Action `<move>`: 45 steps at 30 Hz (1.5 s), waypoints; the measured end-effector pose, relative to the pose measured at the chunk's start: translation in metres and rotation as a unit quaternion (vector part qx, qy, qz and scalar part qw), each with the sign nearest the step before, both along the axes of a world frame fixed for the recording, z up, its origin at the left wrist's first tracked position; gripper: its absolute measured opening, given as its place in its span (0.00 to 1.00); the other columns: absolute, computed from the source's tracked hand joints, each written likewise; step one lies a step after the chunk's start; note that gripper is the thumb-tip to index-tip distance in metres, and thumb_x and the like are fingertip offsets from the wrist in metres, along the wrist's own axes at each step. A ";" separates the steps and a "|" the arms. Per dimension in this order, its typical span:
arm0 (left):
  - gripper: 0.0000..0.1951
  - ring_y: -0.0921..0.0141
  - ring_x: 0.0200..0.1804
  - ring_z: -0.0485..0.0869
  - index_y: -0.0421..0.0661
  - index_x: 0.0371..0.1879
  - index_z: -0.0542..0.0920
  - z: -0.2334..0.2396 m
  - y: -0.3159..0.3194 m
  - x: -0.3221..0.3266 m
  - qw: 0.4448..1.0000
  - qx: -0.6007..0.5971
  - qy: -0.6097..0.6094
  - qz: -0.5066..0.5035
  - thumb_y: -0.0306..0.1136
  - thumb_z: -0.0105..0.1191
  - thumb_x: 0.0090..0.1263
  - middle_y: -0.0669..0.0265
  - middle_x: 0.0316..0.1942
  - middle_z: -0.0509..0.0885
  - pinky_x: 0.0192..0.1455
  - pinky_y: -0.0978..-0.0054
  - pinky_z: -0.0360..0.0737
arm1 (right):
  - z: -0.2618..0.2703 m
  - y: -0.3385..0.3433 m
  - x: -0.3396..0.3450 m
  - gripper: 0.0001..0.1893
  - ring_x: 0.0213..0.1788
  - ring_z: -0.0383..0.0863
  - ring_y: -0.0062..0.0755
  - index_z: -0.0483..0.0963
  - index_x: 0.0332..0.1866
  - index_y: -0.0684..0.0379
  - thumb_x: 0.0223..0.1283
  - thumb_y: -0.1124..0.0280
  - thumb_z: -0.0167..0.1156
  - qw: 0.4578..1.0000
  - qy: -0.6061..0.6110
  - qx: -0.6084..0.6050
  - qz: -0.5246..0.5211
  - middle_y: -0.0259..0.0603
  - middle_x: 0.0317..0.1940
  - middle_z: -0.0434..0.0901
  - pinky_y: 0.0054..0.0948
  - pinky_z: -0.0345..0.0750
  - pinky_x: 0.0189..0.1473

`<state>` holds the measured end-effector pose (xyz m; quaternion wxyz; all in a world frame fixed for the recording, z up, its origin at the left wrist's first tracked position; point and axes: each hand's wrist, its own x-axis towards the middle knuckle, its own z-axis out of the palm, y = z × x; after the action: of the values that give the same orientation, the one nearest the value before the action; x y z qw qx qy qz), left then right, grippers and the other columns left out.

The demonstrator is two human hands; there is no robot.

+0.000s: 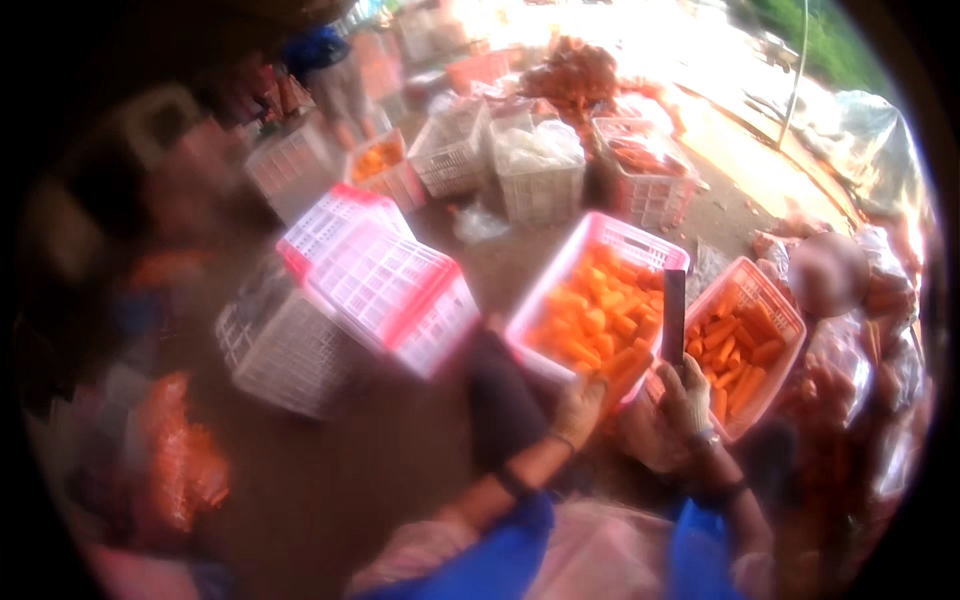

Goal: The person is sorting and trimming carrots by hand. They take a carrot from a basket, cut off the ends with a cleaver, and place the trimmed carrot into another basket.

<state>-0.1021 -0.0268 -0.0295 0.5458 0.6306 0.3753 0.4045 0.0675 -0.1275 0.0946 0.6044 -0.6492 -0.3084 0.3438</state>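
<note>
My left hand (579, 411) is closed around a carrot (627, 372), low over the near rim of a pink and white plastic crate (544, 366) full of orange carrots. In my gloved right hand (686, 397) is a knife with a broad dark blade (673, 315) that points away from me, up between two crates. The smaller pink crate (787, 319), to the right, holds more carrots (731, 349). The image is blurred, so the knife's handle and the carrot's near end are hard to make out.
Pink and white crates (390, 285) lie stacked over a grey crate (292, 360) on the left. Farther off stand a crate with clear plastic bags (540, 172), other crates and a person (337, 90). Bagged produce (840, 367) lines the right; orange bags (184, 457) lie at left.
</note>
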 end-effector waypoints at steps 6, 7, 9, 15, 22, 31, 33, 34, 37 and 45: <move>0.13 0.73 0.23 0.81 0.43 0.51 0.76 0.008 0.092 -0.032 0.997 0.018 -0.016 0.072 0.41 0.54 0.82 0.62 0.34 0.83 0.21 0.76 0.79 | 0.042 0.012 -0.007 0.20 0.32 0.81 0.28 0.78 0.56 0.63 0.76 0.56 0.55 0.953 -0.255 0.081 0.144 0.41 0.33 0.81 0.29 0.77 0.33; 0.13 0.71 0.26 0.82 0.43 0.50 0.77 0.015 0.099 -0.025 0.996 0.034 -0.009 0.078 0.41 0.54 0.82 0.61 0.35 0.83 0.25 0.75 0.81 | 0.064 0.008 -0.011 0.20 0.29 0.81 0.29 0.78 0.55 0.64 0.76 0.55 0.55 0.950 -0.261 0.103 0.138 0.41 0.30 0.80 0.30 0.75 0.31; 0.13 0.69 0.32 0.83 0.42 0.49 0.78 0.030 0.111 -0.023 0.987 0.115 0.028 0.109 0.40 0.55 0.81 0.60 0.37 0.83 0.33 0.71 0.82 | 0.087 0.010 -0.013 0.22 0.28 0.80 0.33 0.76 0.60 0.63 0.76 0.54 0.55 0.940 -0.277 0.130 0.151 0.42 0.27 0.78 0.34 0.76 0.31; 0.13 0.67 0.46 0.83 0.40 0.47 0.79 0.077 0.134 0.009 0.979 0.146 0.067 0.121 0.40 0.55 0.81 0.59 0.41 0.85 0.53 0.66 0.80 | -0.019 0.062 0.014 0.22 0.30 0.81 0.37 0.79 0.56 0.63 0.74 0.53 0.58 0.908 -0.232 -0.227 0.263 0.42 0.28 0.82 0.35 0.78 0.36; 0.18 0.57 0.55 0.83 0.41 0.61 0.78 0.022 0.181 0.019 0.914 0.305 0.262 0.055 0.35 0.60 0.77 0.54 0.54 0.83 0.62 0.62 0.80 | 0.009 0.057 0.094 0.20 0.17 0.69 0.18 0.79 0.51 0.64 0.76 0.54 0.55 0.985 0.078 -0.135 0.074 0.29 0.20 0.72 0.25 0.67 0.19; 0.20 0.64 0.56 0.86 0.39 0.64 0.78 -0.010 0.071 0.256 0.921 0.114 0.195 -0.317 0.33 0.60 0.77 0.51 0.56 0.86 0.57 0.71 0.82 | -0.029 -0.040 0.272 0.19 0.13 0.73 0.23 0.74 0.39 0.56 0.78 0.49 0.53 0.940 0.147 0.036 -0.305 0.32 0.21 0.75 0.22 0.63 0.11; 0.25 0.57 0.58 0.86 0.40 0.65 0.78 -0.041 0.043 0.311 0.871 0.105 0.267 -0.398 0.37 0.62 0.72 0.47 0.56 0.86 0.61 0.65 0.81 | -0.021 -0.048 0.280 0.19 0.12 0.75 0.27 0.74 0.35 0.60 0.76 0.53 0.57 0.921 0.165 0.067 -0.346 0.36 0.20 0.75 0.23 0.65 0.10; 0.28 0.54 0.61 0.84 0.41 0.66 0.77 -0.059 0.039 0.333 0.828 0.156 0.323 -0.432 0.41 0.62 0.71 0.47 0.57 0.85 0.64 0.61 0.79 | -0.018 -0.049 0.282 0.20 0.12 0.75 0.25 0.73 0.37 0.58 0.77 0.51 0.55 0.925 0.168 0.061 -0.336 0.34 0.22 0.75 0.22 0.64 0.10; 0.36 0.47 0.71 0.74 0.51 0.74 0.69 -0.111 0.015 0.389 0.712 0.180 0.466 -0.492 0.47 0.60 0.66 0.45 0.70 0.74 0.73 0.53 0.71 | -0.013 -0.051 0.291 0.23 0.09 0.69 0.23 0.72 0.34 0.57 0.79 0.47 0.51 0.929 0.160 0.036 -0.332 0.34 0.15 0.74 0.21 0.62 0.11; 0.34 0.46 0.67 0.77 0.64 0.80 0.61 -0.209 -0.004 0.443 0.583 0.267 0.544 -0.541 0.35 0.51 0.73 0.49 0.70 0.71 0.67 0.48 0.77 | 0.006 -0.052 0.299 0.20 0.10 0.66 0.17 0.73 0.33 0.57 0.81 0.55 0.48 0.947 0.133 -0.012 -0.292 0.32 0.15 0.74 0.19 0.59 0.13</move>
<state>0.3404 -0.0306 -0.2381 0.1645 0.9363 0.0666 -0.3032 0.3670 -0.1800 0.1009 0.7064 -0.6660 -0.0179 0.2392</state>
